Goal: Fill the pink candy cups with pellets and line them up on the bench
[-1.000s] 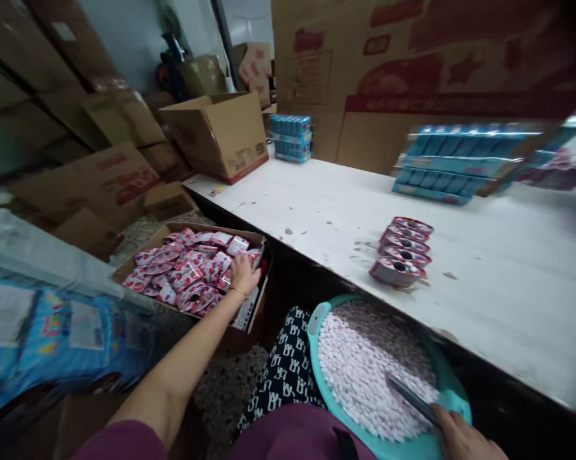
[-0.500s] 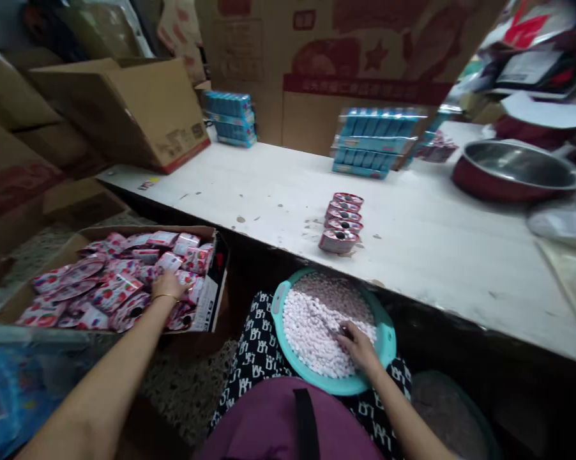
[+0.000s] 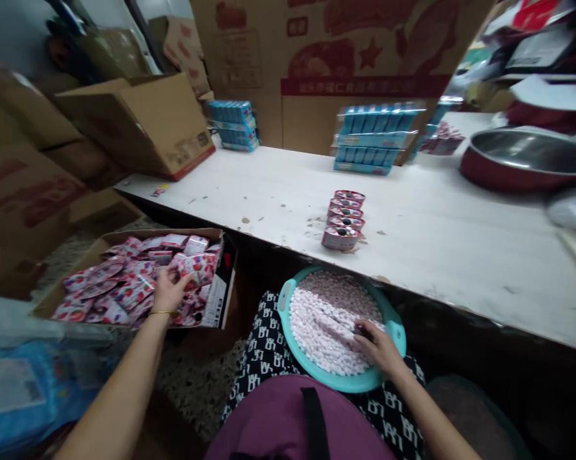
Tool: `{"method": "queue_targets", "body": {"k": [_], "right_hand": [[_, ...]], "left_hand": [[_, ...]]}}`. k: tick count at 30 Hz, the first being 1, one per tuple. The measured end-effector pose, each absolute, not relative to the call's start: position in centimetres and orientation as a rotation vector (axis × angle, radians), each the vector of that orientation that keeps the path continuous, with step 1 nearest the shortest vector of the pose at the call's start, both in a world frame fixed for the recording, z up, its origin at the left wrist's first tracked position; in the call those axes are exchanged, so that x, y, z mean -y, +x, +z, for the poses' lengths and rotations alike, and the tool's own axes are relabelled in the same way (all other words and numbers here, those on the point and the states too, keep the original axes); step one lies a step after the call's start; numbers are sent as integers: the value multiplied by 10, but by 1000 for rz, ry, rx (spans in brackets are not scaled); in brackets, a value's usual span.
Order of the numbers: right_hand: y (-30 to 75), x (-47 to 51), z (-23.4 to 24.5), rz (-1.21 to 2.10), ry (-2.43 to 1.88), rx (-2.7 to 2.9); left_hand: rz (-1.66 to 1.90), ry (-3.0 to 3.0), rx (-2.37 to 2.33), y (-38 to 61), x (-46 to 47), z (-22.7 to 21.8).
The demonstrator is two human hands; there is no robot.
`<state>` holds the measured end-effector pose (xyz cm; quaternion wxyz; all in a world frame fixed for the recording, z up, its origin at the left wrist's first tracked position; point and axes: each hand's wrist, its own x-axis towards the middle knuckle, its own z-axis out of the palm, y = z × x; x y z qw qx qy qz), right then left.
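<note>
My left hand (image 3: pixel 170 291), with a bracelet at the wrist, is closed on a pink-and-white packet (image 3: pixel 198 267) printed with strawberries. It is over a cardboard box (image 3: pixel 217 305) filled with similar packets. My right hand (image 3: pixel 378 348) is closed around the end of a slim metal utensil (image 3: pixel 338 321); its shape is partly lost among small white candies (image 3: pixel 317 342). These candies fill a turquoise basin (image 3: pixel 285 313) resting on my lap. On the white table (image 3: pixel 269 191), several pink packets (image 3: pixel 343 236) stand in a row, each with a dark round hole on top.
Blue stacked packs (image 3: pixel 374 137) and another blue stack (image 3: pixel 233 124) stand before a large carton (image 3: pixel 317 118). An open carton (image 3: pixel 149 128) sits at the table's left end, a red metal pot (image 3: pixel 518 172) at the right. A blue plastic-wrapped bundle (image 3: pixel 24 383) lies lower left.
My left hand has turned and now pinches a packet at the pile's right side. My right hand stays at the basin with the utensil. The view has shifted slightly.
</note>
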<state>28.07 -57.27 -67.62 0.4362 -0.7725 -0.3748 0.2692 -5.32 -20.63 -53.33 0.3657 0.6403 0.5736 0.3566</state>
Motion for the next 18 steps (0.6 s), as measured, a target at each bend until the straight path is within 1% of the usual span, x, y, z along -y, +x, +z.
{"method": "queue_targets", "body": {"k": [1, 3, 5, 7, 12, 18], "right_hand": [[282, 573, -674, 674, -1919, 932], [284, 572, -665, 682, -1916, 930], [284, 570, -647, 689, -1914, 948], [283, 569, -621, 678, -1912, 989], [281, 564, -556, 615, -2010, 1166], [274, 551, -510, 454, -2507, 1501]], "left_hand": [[917, 1425, -1289, -44, 219, -527], [763, 1082, -960, -20, 247, -525], [596, 843, -786, 8, 275, -536], [456, 689, -717, 37, 302, -556], [203, 581, -615, 96, 349, -600], [71, 650, -550, 120, 363, -622]]}}
